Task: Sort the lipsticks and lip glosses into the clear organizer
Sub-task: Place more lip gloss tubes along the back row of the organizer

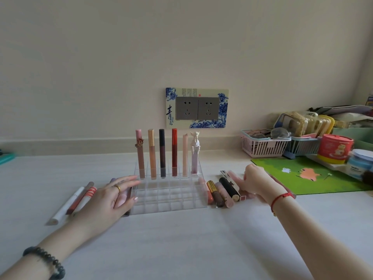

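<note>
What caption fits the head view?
The clear organizer holds six upright glosses in back; left hand and right hand at loose tubes beside it.

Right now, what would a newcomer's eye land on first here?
Six tall lip gloss tubes stand upright in the back row of the clear acrylic grid organizer. A blue-and-white floral socket surround hangs on the wall behind. The left hand rests at its left side, the right hand over loose lipsticks at its right.
</note>
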The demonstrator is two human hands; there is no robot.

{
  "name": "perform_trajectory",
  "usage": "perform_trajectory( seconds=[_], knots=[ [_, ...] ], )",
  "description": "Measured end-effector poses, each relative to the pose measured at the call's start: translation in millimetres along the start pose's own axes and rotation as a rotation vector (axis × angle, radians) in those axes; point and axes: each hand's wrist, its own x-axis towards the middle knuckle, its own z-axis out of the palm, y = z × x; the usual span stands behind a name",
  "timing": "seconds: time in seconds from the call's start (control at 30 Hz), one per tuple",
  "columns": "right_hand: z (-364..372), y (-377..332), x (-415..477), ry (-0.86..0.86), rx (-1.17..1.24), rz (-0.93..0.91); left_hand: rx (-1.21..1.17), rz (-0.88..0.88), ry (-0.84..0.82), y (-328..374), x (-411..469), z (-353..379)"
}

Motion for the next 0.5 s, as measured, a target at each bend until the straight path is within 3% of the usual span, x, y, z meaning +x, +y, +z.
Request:
perform_trajectory(
  seconds=[0.13, 0.27, 0.37, 0.5],
  knots=[
    [-14.9, 2.6, -8.7, 0.079, 0.161, -0.007, -0.002, 0.003, 0.077, 0.8, 0.7, 0.5],
    [-45.8, -15.3, -25.1, 0.191, 0.617, -0.215, -0.207, -0.039, 0.169, 4.8, 3.4, 1.6],
    [-54.9, -53.8, -50.0, 0.106, 0.913, -0.426, -0.401, -0.052, 0.246, 9.9, 9.2, 3.6],
    [-38.0, -113.6, -66.5, 0.008, 0.922, -0.615, -0.594, -0.057, 0.305, 23.0, 21.3, 1.8]
  ],
)
